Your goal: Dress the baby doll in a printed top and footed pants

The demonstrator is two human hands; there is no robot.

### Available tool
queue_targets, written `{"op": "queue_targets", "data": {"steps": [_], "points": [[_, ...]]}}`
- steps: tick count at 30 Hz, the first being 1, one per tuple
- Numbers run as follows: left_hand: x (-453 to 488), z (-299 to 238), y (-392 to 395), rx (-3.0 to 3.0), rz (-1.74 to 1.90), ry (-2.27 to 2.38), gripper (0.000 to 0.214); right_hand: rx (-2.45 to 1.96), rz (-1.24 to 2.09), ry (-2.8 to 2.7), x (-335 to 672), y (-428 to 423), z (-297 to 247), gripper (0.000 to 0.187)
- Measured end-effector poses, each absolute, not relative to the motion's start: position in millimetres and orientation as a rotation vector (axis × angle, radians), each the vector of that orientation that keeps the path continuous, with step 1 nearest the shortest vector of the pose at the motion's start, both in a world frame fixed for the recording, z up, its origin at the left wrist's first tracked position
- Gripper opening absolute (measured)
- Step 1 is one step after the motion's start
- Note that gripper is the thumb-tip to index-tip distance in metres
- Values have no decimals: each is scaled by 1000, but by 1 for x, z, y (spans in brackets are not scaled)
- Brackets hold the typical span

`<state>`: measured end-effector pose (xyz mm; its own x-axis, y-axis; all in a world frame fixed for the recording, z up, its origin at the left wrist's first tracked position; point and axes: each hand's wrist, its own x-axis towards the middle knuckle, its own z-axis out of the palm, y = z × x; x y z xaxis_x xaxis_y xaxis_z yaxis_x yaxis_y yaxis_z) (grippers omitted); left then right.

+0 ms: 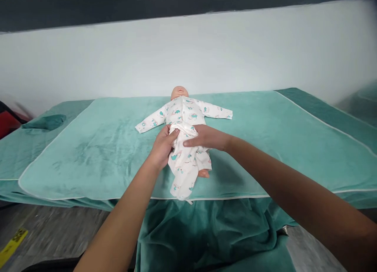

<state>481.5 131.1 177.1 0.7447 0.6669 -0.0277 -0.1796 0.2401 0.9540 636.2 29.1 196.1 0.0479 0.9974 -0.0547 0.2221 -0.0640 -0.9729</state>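
A baby doll [179, 92] lies on its back on a light teal towel [97, 154], head toward the wall, sleeves spread out. It wears a white printed sleepsuit [184, 113]. My left hand [162, 145] grips the bunched waistband of white printed trousers [184, 168] at the doll's waist. My right hand [206, 137] is closed on the same bunched fabric from the other side. One bare foot [204, 173] pokes out of a trouser leg; the other leg hangs limp over the towel's front edge.
The towel covers a table draped in darker teal cloth [212, 232], which hangs down the front. A folded dark teal cloth [47, 122] lies at the left. A pale wall runs behind. Grey floor with a yellow marker [13, 244] shows lower left.
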Motion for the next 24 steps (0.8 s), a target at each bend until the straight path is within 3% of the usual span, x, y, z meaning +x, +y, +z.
{"op": "queue_targets", "data": {"steps": [12, 24], "points": [[452, 183, 130, 1468, 293, 419, 53, -1294, 1081, -1158, 641, 31, 181, 47], [465, 176, 113, 1074, 629, 578, 49, -1474, 1160, -1496, 640, 27, 193, 53]]}}
